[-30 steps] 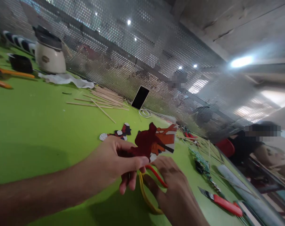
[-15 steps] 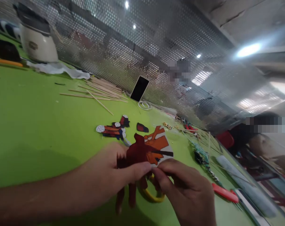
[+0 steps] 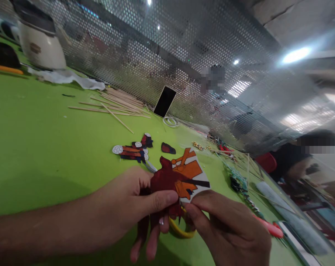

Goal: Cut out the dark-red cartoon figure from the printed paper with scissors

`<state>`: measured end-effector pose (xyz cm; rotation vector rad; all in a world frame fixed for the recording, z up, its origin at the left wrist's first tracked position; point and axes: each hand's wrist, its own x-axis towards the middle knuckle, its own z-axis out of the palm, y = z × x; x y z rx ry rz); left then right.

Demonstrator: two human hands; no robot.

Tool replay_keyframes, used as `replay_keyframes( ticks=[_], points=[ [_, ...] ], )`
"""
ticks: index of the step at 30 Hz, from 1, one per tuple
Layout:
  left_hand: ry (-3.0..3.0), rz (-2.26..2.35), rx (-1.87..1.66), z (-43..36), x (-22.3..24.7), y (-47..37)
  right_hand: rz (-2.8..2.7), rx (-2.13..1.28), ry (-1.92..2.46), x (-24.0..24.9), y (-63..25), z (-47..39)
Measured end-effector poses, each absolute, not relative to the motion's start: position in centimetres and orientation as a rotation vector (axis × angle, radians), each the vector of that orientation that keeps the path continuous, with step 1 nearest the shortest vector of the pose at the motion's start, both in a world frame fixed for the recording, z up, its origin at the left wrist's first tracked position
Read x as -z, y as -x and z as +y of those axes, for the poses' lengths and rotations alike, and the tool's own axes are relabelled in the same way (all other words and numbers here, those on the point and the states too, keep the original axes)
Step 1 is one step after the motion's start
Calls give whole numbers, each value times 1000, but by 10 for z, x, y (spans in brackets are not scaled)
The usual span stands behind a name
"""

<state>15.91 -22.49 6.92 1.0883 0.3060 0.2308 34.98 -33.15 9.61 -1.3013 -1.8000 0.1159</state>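
While both hands are working close together over the green table point(image 3: 45, 155), the person's left hand point(image 3: 140, 199) is holding a paper cutout point(image 3: 166, 179), its thumb pressing on the dark red part and its fingers curling beneath. The right hand point(image 3: 231, 221) is pinching the lower white edge of that same cutout between thumb and forefinger, so the piece is sitting in both grips above the tabletop. Orange shapes and a black bar are showing on its white part. Below it, a yellow loop point(image 3: 184, 234) is hanging between the hands; fingers are hiding the rest, and I can't tell which hand is bearing it.

Just beyond, smaller cutouts point(image 3: 132, 151) are lying in a cluster, with a dark red piece point(image 3: 168, 148) resting apart from them. Farther back, thin wooden sticks point(image 3: 123, 102) are lying in a loose bundle, and a phone point(image 3: 165, 101) is propping upright by a perforated screen point(image 3: 128, 44), a white coil point(image 3: 170, 121) lying at its foot. Over on the right, gold beads point(image 3: 197, 146) are glinting, a red handle point(image 3: 272, 228) is poking out past the right hand, and another person point(image 3: 290, 162) is showing beyond the table's edge.
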Motion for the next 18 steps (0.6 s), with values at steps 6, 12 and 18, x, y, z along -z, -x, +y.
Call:
replay_keyframes(
  ticks=[6, 12, 18],
  points=[
    [-1120, 363, -343, -213, -69, -157, -1697, -116, 1328, -102, -362, -332],
    [-1217, 397, -444, -196, -60, -158, -1872, -640, 1418, -104, -384, -327],
    [-1287, 457, -444, -200, -60, -155, -2083, -788, 1267, -114, -370, -330]
  ],
)
